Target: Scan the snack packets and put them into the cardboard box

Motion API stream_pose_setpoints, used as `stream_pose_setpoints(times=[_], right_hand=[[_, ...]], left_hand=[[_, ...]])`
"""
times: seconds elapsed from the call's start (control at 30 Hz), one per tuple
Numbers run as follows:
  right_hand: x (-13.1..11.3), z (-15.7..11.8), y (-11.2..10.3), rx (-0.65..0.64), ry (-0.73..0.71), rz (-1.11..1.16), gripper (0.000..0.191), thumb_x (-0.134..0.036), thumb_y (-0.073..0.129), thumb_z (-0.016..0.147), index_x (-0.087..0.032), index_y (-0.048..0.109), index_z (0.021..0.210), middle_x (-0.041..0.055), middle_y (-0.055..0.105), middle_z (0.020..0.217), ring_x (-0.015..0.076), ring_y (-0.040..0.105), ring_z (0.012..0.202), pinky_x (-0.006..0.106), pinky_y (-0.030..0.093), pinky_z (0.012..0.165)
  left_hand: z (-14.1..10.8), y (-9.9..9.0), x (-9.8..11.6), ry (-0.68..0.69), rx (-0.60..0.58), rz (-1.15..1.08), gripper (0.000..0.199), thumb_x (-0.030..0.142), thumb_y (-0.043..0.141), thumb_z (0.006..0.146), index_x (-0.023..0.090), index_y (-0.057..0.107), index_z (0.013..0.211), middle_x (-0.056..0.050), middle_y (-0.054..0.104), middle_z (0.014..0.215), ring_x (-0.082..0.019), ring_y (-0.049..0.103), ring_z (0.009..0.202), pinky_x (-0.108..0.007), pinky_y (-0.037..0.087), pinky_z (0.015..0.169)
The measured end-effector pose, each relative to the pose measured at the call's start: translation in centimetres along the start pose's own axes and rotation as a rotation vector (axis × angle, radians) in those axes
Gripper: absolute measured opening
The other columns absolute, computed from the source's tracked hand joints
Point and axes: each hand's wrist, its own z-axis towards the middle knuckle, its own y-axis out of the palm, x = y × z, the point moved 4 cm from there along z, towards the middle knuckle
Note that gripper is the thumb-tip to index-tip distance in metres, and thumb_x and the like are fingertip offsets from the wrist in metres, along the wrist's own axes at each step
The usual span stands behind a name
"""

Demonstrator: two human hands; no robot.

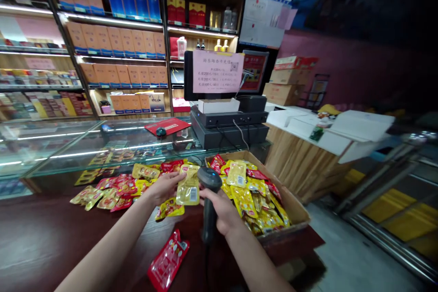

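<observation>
My left hand [167,188] grips a gold snack packet [188,185] by its left edge, its barcode side facing me. Wrapped around the handle of a black barcode scanner [210,180] is my right hand [221,207]; its fingertips come close to the packet's right edge, and I cannot tell if they touch it. A red snack packet [169,261] lies on the dark counter below my hands. Beyond my left hand, red, yellow and gold packets [119,187] are heaped. On the right, a cardboard box [301,212] holds many yellow and red packets [251,191].
A glass display case [68,146] stands behind the counter, with a mouse [160,132] on a red mat [171,124]. A monitor [188,75] with a pink notice sits past the box. Shelves of boxed goods [116,41] line the back; a metal railing [379,178] is at right.
</observation>
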Motion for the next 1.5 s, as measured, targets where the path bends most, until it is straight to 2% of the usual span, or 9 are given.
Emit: stream_pose_setpoints(times=[0.2, 0.4, 0.53, 0.7, 0.9, 1.03, 1.23, 1.33, 1.5], right_hand=[[-5.1, -0.3, -3.6, -0.046, 0.073, 0.096, 0.025, -0.018, 0.072, 0.058, -0.014, 0.062, 0.081, 0.0, 0.062, 0.064, 0.0101, 0.059, 0.06, 0.023, 0.047, 0.064], [-8.6, -2.9, -8.9, 0.064, 0.025, -0.016, 0.029, -0.021, 0.072, 0.06, -0.014, 0.062, 0.087, 0.0025, 0.065, 0.07, 0.0133, 0.061, 0.062, 0.024, 0.047, 0.059], [-10.3, -4.3, -11.4, 0.114, 0.033, -0.057, 0.028, -0.022, 0.07, 0.061, -0.016, 0.062, 0.087, 0.001, 0.064, 0.066, 0.0144, 0.06, 0.059, 0.026, 0.046, 0.055], [-11.8, -4.4, -13.3, 0.218, -0.083, -0.017, 0.024, -0.015, 0.07, 0.059, -0.014, 0.064, 0.081, -0.0005, 0.064, 0.068, 0.0084, 0.056, 0.056, 0.02, 0.043, 0.056], [-9.7, -4.1, -11.7, 0.117, -0.019, -0.033, 0.027, -0.018, 0.072, 0.06, -0.013, 0.066, 0.086, 0.0055, 0.068, 0.087, 0.0133, 0.062, 0.077, 0.024, 0.048, 0.073], [-7.0, -4.6, -8.5, 0.022, 0.059, -0.047, 0.03, -0.019, 0.072, 0.059, -0.015, 0.068, 0.089, 0.0068, 0.068, 0.097, 0.0164, 0.062, 0.088, 0.026, 0.047, 0.08], [-1.1, -5.2, -4.2, -0.103, 0.263, -0.116, 0.023, -0.015, 0.072, 0.055, -0.015, 0.069, 0.079, 0.0044, 0.068, 0.082, 0.0157, 0.062, 0.083, 0.026, 0.046, 0.079], [1.8, -5.4, -3.5, -0.142, 0.342, -0.215, 0.025, -0.015, 0.072, 0.056, -0.016, 0.069, 0.081, 0.0041, 0.068, 0.084, 0.0155, 0.061, 0.083, 0.026, 0.045, 0.078], [5.4, -5.2, -4.3, -0.135, 0.437, -0.317, 0.028, -0.017, 0.07, 0.059, -0.016, 0.069, 0.087, 0.0052, 0.067, 0.095, 0.0158, 0.06, 0.088, 0.028, 0.047, 0.078]], left_hand=[[0.3, 5.6, 1.8, -0.231, -0.347, -0.114, 0.064, 0.062, 0.041, 0.082, 0.009, 0.055, 0.114, -0.02, 0.065, 0.107, -0.028, 0.065, 0.094, -0.038, 0.053, 0.07], [2.5, 11.5, 1.2, -0.342, -0.5, 0.021, 0.079, 0.073, 0.031, 0.077, 0.009, 0.051, 0.121, -0.022, 0.059, 0.118, -0.034, 0.056, 0.109, -0.044, 0.052, 0.075], [4.5, 14.5, 0.2, -0.352, -0.454, 0.159, 0.084, 0.074, 0.029, 0.076, 0.01, 0.044, 0.127, -0.023, 0.047, 0.132, -0.035, 0.044, 0.123, -0.044, 0.053, 0.073], [6.4, 15.1, 0.2, -0.309, -0.266, 0.256, 0.088, 0.075, 0.027, 0.076, 0.01, 0.031, 0.135, -0.023, 0.03, 0.144, -0.033, 0.029, 0.133, -0.046, 0.054, 0.072], [5.2, 12.4, 0.1, -0.312, -0.282, 0.208, 0.085, 0.075, 0.033, 0.073, 0.012, 0.041, 0.13, -0.023, 0.033, 0.143, -0.035, 0.03, 0.132, -0.046, 0.053, 0.075], [2.6, 8.6, -0.4, -0.288, -0.223, 0.149, 0.082, 0.074, 0.037, 0.073, 0.013, 0.045, 0.127, -0.024, 0.04, 0.139, -0.035, 0.034, 0.13, -0.043, 0.054, 0.072], [-3.1, 2.0, -1.4, -0.277, -0.001, 0.091, 0.074, 0.07, 0.046, 0.072, 0.014, 0.054, 0.12, -0.021, 0.047, 0.133, -0.035, 0.04, 0.126, -0.041, 0.054, 0.071], [-6.0, -0.7, -2.4, -0.291, 0.09, 0.138, 0.072, 0.069, 0.047, 0.072, 0.015, 0.056, 0.119, -0.02, 0.049, 0.132, -0.034, 0.043, 0.123, -0.04, 0.053, 0.071], [-9.4, -3.8, -4.6, -0.306, 0.186, 0.299, 0.066, 0.066, 0.05, 0.073, 0.018, 0.057, 0.119, -0.017, 0.054, 0.126, -0.033, 0.049, 0.115, -0.036, 0.053, 0.068]])
